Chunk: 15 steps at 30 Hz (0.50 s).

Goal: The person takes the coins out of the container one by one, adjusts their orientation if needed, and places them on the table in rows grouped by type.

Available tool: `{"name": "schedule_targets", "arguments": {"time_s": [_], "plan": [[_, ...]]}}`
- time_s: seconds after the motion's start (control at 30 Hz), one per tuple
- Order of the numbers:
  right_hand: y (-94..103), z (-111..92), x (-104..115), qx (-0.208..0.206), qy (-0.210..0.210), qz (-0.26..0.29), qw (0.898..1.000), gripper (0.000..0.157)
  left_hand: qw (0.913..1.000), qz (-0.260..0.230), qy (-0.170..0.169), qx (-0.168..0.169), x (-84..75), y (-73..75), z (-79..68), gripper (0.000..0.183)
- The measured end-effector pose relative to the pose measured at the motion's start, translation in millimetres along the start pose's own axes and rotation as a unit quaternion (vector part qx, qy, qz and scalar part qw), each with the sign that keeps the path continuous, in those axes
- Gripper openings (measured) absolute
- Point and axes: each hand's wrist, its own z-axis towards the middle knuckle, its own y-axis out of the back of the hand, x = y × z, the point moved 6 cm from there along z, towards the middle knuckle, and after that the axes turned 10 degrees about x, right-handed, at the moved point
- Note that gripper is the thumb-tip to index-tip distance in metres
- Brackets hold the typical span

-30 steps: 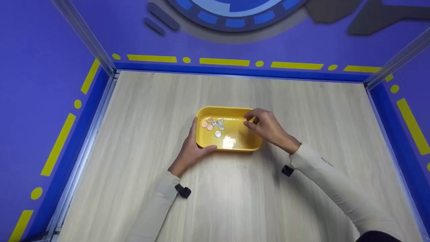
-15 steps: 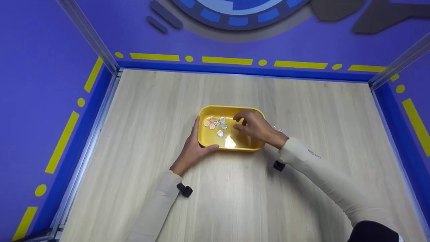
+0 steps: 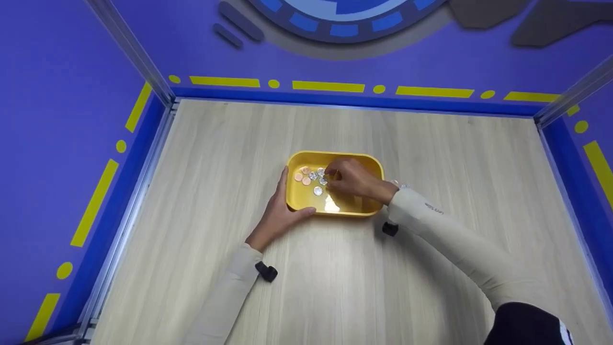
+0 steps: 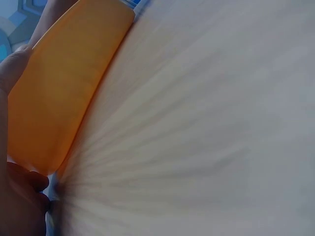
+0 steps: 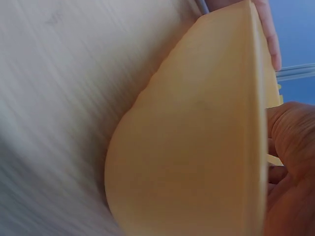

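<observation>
A yellow rectangular tray (image 3: 293, 197) with rounded corners sits on the table, with several copper-coloured coins (image 3: 306, 181) and silver coins (image 3: 318, 191) at its left. My left hand (image 3: 279, 211) holds the tray's near left corner, thumb along the near rim and fingers against the left wall. Over the tray's right half reaches my right hand (image 3: 352, 177), fingers bent. Its fingertips are right at the rightmost silver coins. I cannot tell whether a coin is pinched between them. The right wrist view shows the tray's outer wall (image 5: 192, 123) hiding the fingertips.
More small coins (image 3: 404, 186) lie on the table just right of the tray, partly behind the right wrist. The light wood table (image 3: 316, 282) is enclosed by blue panels (image 3: 325, 67) with yellow marks at the back and sides.
My right hand has moved left from the tray's right rim to the coins, uncovering small coins on the table behind the wrist. The left hand keeps its hold on the tray.
</observation>
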Motion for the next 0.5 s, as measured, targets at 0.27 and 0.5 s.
{"name": "schedule_targets", "arguments": {"time_s": [0.27, 0.5], "plan": [[-5.4, 12, 0, 0.013, 0.021, 0.004, 1.000, 0.021, 1.0000, 0.001, 0.005, 0.004, 0.4, -1.6, 0.8, 0.137], [-14.2, 17, 2, 0.021, 0.024, -0.020, 0.999, 0.020, 1.0000, 0.001, 0.004, 0.004, 2.2, 0.0, 1.1, 0.137]]}}
